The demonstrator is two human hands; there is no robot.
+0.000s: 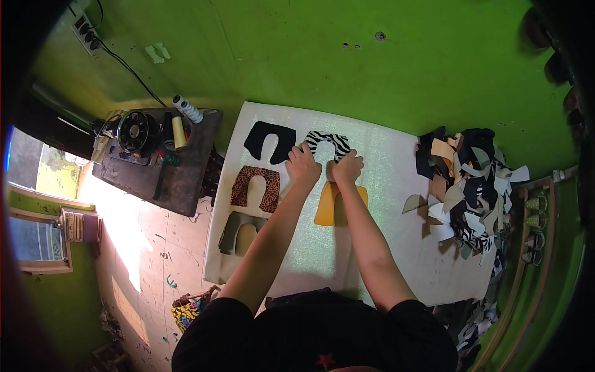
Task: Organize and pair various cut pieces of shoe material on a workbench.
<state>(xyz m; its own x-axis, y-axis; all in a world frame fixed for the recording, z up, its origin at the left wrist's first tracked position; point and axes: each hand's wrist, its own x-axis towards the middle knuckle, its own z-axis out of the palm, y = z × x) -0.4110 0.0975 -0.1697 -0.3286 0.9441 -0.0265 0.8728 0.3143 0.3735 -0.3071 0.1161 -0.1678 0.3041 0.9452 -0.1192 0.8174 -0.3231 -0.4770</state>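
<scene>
A zebra-striped, arch-shaped cut piece (339, 144) lies at the far middle of the white table (396, 229). My left hand (303, 165) is closed at its left leg, and my right hand (348, 166) grips the right leg; the fingertips are partly hidden. Just left of it is a black arch-shaped piece (255, 140), close to my left fingers. Below that one lie a leopard-print piece (239, 187) and an olive-grey piece (229, 237), the latter partly beside my left forearm. A yellow arch-shaped piece (325, 213) rests under my right wrist and forearm, which cover part of it.
A heap of mixed offcuts (471, 186) covers the table's right end. At left, a dark sewing-machine table (139, 186) carries a black wheel (133, 131) and thread cones (188, 110). The green wall (297, 56) borders the far side. Patterned cloth (186, 316) sits low at left.
</scene>
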